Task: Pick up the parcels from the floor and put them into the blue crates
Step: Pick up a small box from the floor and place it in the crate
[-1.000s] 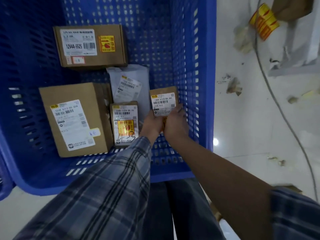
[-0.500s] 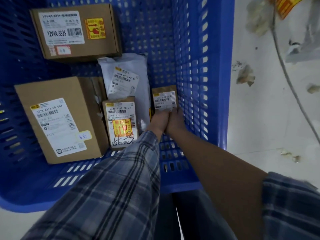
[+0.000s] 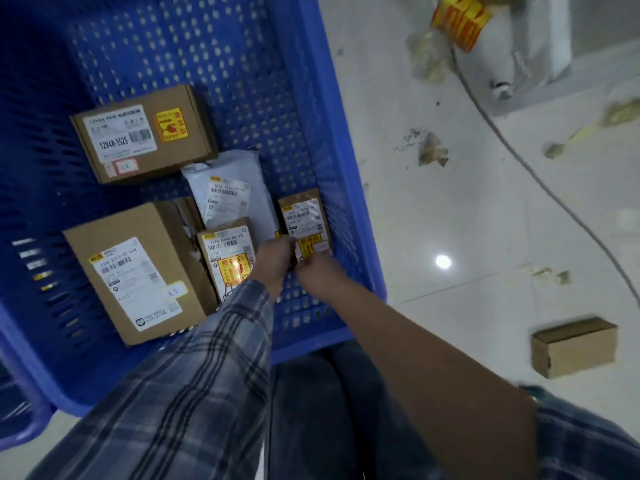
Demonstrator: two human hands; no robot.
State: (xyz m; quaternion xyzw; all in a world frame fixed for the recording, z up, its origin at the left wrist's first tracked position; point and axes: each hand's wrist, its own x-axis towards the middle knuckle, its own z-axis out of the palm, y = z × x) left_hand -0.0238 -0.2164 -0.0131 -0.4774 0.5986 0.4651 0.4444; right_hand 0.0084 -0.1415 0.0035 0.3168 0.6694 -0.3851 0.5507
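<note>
Lying against the right wall inside the blue crate, a small brown parcel is held at its near end by both hands; the left hand and right hand each have a grip curled on it. Four other parcels are seen beside it. One cardboard box remains on the floor.

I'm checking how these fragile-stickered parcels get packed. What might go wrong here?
Both the left hand and the right hand are at the small parcel, which sits tight against the blue crate wall; it may wedge there or tip. One brown box still lies on the floor by the person's feet, easy to trip over.
</note>
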